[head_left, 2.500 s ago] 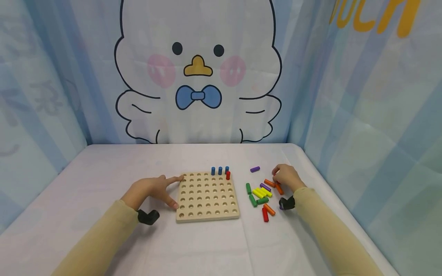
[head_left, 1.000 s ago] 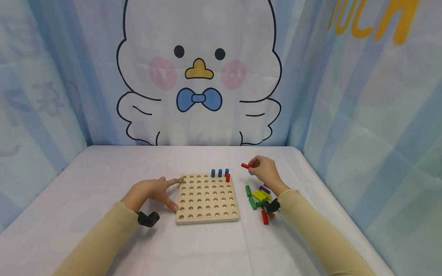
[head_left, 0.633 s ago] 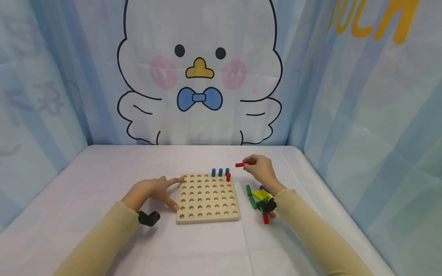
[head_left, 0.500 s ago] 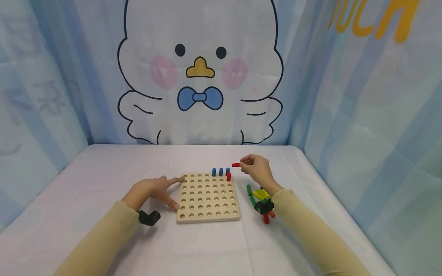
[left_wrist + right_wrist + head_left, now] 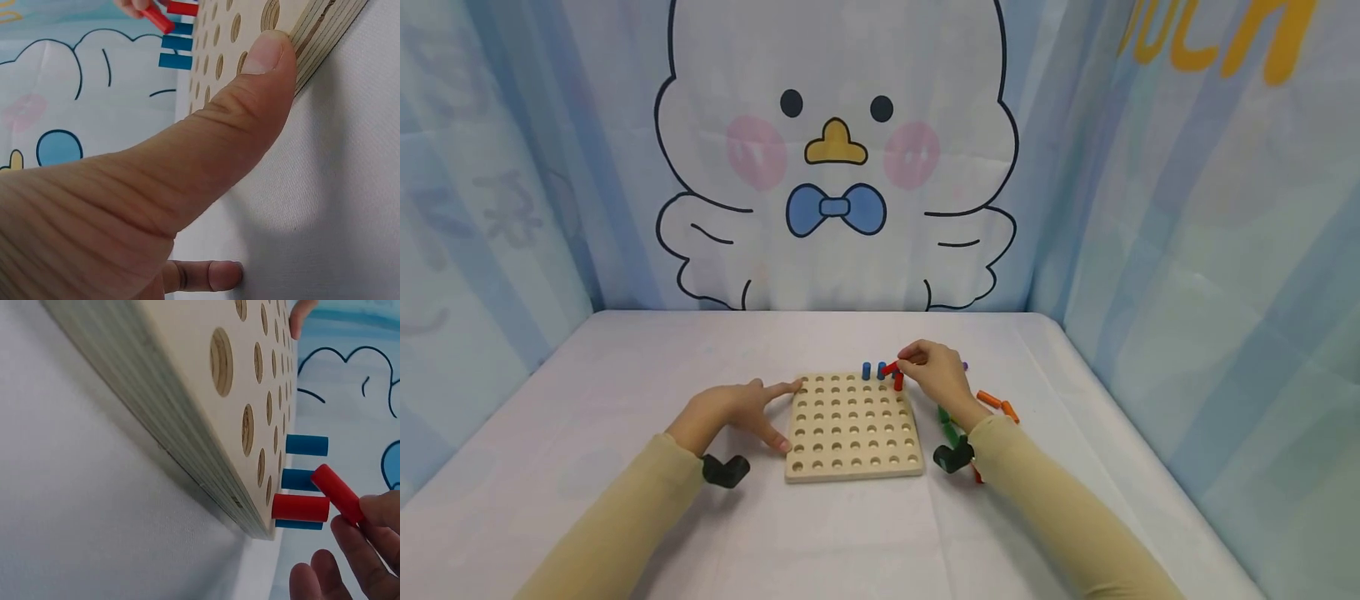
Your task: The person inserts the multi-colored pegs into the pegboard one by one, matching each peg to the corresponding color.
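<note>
A pale wooden board with rows of round holes (image 5: 842,473) lies on the white table. My left hand (image 5: 730,414) touches its left side, thumb at the near corner and index finger at the far one. Over the far right part of the board, my right hand (image 5: 938,373) pinches a red peg (image 5: 337,490) between thumb and fingertips. The peg is tilted above the holes, close to the blue pegs (image 5: 867,372) standing in the back row. Another red peg (image 5: 301,507) stands upright in the row in front, at the right edge.
Right of the board lie loose pegs: orange ones (image 5: 988,399), green ones (image 5: 951,434) and a purple one (image 5: 966,366), partly hidden by my right hand and sleeve (image 5: 1030,475). A printed curtain (image 5: 842,267) hangs behind the table.
My right hand has picked up a red peg from the loose pile and carried it left, over the board's back right corner. The left hand stays at the board's left side.
</note>
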A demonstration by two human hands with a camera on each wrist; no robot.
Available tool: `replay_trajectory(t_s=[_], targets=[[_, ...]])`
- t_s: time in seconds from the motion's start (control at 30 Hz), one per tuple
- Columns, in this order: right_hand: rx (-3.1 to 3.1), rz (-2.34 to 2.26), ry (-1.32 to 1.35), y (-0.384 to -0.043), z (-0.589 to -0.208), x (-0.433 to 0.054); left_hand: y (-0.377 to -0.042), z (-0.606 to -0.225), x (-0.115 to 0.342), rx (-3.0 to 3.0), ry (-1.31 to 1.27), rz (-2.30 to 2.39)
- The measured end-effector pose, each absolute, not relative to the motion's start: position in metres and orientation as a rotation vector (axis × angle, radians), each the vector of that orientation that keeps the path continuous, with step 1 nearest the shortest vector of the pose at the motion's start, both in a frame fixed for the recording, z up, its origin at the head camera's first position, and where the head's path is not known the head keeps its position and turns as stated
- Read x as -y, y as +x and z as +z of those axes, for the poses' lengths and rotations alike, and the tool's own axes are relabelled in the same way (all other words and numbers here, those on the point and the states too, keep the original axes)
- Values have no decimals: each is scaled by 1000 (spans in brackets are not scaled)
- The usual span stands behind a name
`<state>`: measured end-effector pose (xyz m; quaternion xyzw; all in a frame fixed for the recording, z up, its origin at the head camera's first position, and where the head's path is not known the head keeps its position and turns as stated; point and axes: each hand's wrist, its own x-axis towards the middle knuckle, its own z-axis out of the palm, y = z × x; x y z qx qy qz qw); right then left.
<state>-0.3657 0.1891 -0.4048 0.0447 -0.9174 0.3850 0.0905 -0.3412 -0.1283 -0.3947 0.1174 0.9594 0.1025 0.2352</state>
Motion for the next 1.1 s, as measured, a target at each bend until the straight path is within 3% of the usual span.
replay_trajectory(t_s=[1.1], targets=[[2858,1003,148,-363,-408,-175,-343,-396,129,-2634,338,270]])
